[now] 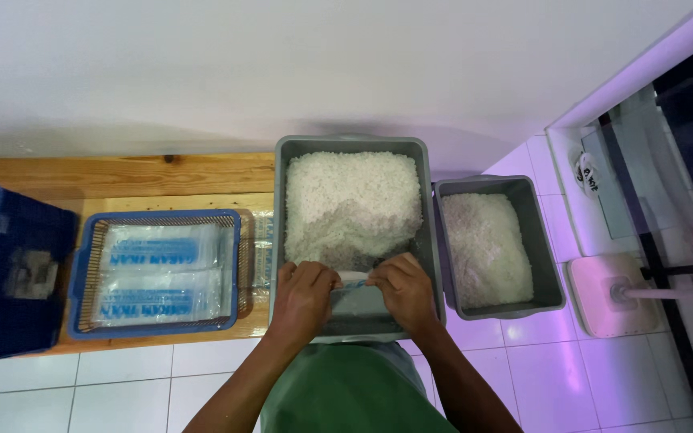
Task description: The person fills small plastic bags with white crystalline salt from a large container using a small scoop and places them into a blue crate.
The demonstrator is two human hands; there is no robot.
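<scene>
Head view: a thin clear bag (354, 281) is held at its mouth over the near end of the grey tub (282, 208) of white grains, on the bench (122, 172). It is pinched by both the left hand (305, 293) and right hand (404, 289). The film is judged limp and slippery; the rim is the best hold

Single head camera looks steeply down, fairly close, probably facing the wall.

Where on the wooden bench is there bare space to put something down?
Bare wood runs along the wooden bench behind the blue basket, by the wall. In front, blue crate, basket and grey tub crowd together; both hands fill the tub's near end.
</scene>
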